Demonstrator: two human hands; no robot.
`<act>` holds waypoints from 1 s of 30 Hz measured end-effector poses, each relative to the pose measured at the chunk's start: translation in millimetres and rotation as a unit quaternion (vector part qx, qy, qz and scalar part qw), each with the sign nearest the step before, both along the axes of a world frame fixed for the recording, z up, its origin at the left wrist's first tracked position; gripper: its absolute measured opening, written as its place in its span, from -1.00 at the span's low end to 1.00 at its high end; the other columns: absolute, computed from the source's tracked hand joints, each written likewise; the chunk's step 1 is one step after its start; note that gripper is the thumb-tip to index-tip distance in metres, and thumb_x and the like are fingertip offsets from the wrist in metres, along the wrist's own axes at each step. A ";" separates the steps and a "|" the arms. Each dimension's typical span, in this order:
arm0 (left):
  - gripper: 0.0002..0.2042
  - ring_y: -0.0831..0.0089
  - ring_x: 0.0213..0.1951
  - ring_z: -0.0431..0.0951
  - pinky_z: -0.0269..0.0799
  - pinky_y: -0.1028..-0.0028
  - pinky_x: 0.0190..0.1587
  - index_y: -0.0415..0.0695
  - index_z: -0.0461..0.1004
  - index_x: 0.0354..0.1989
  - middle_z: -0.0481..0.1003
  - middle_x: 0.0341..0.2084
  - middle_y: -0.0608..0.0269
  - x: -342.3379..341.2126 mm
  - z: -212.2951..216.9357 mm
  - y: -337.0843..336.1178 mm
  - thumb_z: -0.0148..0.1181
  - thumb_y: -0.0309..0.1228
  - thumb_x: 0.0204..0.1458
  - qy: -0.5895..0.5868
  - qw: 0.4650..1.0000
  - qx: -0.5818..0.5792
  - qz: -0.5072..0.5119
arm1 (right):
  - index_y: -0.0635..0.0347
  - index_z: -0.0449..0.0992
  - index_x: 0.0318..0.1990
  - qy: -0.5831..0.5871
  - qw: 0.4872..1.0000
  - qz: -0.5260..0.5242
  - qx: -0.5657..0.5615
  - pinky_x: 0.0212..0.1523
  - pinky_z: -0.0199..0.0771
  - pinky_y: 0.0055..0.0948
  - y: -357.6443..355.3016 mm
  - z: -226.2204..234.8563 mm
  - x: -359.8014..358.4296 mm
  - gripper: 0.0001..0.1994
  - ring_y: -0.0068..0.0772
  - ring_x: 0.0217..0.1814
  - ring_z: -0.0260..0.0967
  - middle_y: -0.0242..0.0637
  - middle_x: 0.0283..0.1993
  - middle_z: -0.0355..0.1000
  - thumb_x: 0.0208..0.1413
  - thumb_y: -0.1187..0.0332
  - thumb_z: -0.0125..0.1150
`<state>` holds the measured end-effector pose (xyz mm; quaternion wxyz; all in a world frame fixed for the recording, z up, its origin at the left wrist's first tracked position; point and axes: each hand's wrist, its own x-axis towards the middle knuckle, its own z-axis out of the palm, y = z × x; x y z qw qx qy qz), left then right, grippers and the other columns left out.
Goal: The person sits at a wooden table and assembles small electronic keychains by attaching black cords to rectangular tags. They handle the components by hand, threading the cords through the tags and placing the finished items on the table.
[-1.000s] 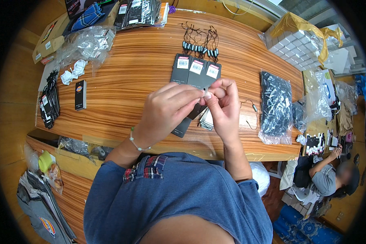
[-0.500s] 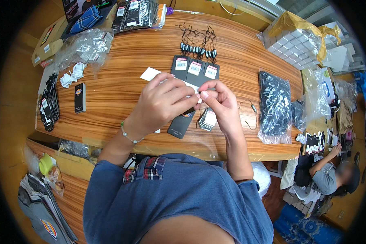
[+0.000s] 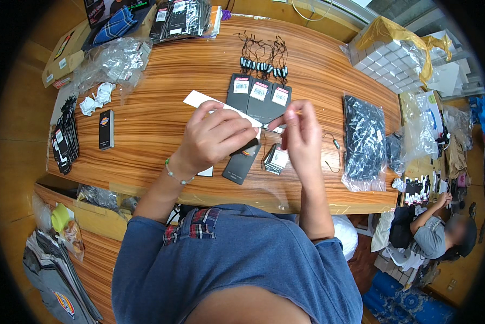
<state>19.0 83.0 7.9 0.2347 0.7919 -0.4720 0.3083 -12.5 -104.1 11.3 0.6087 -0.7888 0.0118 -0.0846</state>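
Note:
My left hand (image 3: 215, 137) is closed on a black hang tag (image 3: 248, 146), mostly hidden under the fingers. A thin dark cord (image 3: 271, 122) runs from its fingertips to my right hand (image 3: 301, 135), which pinches the cord's other end. A white card strip (image 3: 195, 99) shows beyond my left hand; whether that hand touches it I cannot tell. Just past both hands three black hang tags (image 3: 258, 100) with white stickers lie side by side. Nearer me is another black tag (image 3: 235, 171), beside a small stack of white labels (image 3: 276, 160).
Black looped cords with small toggles (image 3: 264, 67) lie in a row at the far side. A bagged dark bundle (image 3: 364, 140) and one loose cord (image 3: 336, 143) are on the right. Leftward are a tag stack (image 3: 106, 129), fanned tags (image 3: 64, 137) and crumpled paper (image 3: 98, 99).
My right hand has moved slightly right and up from my left fingertips, drawing out the dark cord between them. The left hand has shifted slightly toward the left.

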 end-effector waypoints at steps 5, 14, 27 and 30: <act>-0.86 0.43 -0.35 0.47 0.36 0.37 -0.23 -0.10 0.51 -0.43 0.48 -0.44 0.36 5.9 -8.2 4.3 0.14 -0.50 -0.24 0.030 0.998 -0.047 0.007 | 0.23 0.19 -0.28 -0.112 0.979 -0.012 0.170 -0.41 0.30 -0.62 -20.2 4.5 6.5 -0.91 -0.56 -0.47 0.28 -0.15 -0.40 0.40 0.22 0.40 -0.18; -0.79 0.28 -0.33 0.48 0.41 0.40 -0.32 -0.23 0.41 -0.41 0.47 -0.40 0.19 5.8 -21.9 -6.6 0.16 -0.70 -0.29 0.215 0.955 -0.190 -0.070 | 0.15 0.16 -0.30 -0.118 0.913 0.211 0.328 -0.27 0.30 -0.43 -31.9 10.0 11.3 -0.87 -0.43 -0.46 0.28 -0.17 -0.49 0.34 0.19 0.32 -0.13; -0.70 0.26 -0.17 0.44 0.32 0.36 -0.10 -0.26 0.40 -0.29 0.43 -0.28 0.16 3.6 -1.1 -20.0 0.26 -0.37 -0.17 0.387 0.892 -0.198 -0.127 | 0.09 0.19 -0.27 -0.055 0.818 0.263 0.509 -0.04 0.29 -0.12 -11.8 2.4 21.2 -0.87 -0.33 -0.30 0.28 -0.23 -0.40 0.32 0.15 0.30 -0.04; -0.71 0.27 -0.20 0.46 0.33 0.40 -0.12 -0.27 0.37 -0.25 0.42 -0.27 0.13 -2.2 0.2 -27.0 0.24 -0.40 -0.13 0.397 0.899 -0.171 -0.077 | 0.13 0.21 -0.26 -0.059 0.807 0.265 0.524 -0.08 0.36 -0.27 -9.2 -2.2 21.7 -0.86 -0.31 -0.24 0.33 -0.15 -0.32 0.33 0.16 0.30 -0.05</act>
